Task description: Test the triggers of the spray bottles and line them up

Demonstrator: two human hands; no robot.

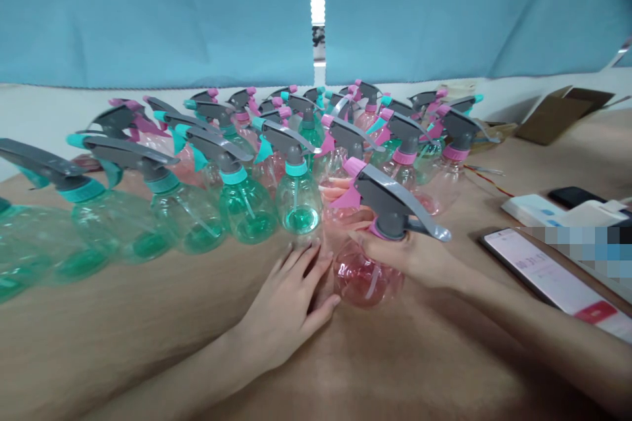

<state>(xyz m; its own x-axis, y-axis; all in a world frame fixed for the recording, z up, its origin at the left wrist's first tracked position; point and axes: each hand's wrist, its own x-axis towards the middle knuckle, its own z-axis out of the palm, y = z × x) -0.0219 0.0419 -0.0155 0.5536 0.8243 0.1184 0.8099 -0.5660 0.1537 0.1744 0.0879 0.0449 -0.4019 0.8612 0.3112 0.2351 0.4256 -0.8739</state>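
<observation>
My right hand is wrapped round the neck of a pink spray bottle, just under its grey and pink trigger head. The bottle is near the table's middle, tilted slightly, with its nozzle facing away to the left. Flat on the tabletop to the left of it lies my left hand, fingers spread and holding nothing. Its fingertips point at a green spray bottle that stands a little beyond them.
Several green spray bottles form a row at the left, with more pink and green ones packed behind. At the right lie a phone showing a timer, a white device and an open cardboard box. A blue curtain hangs behind the table.
</observation>
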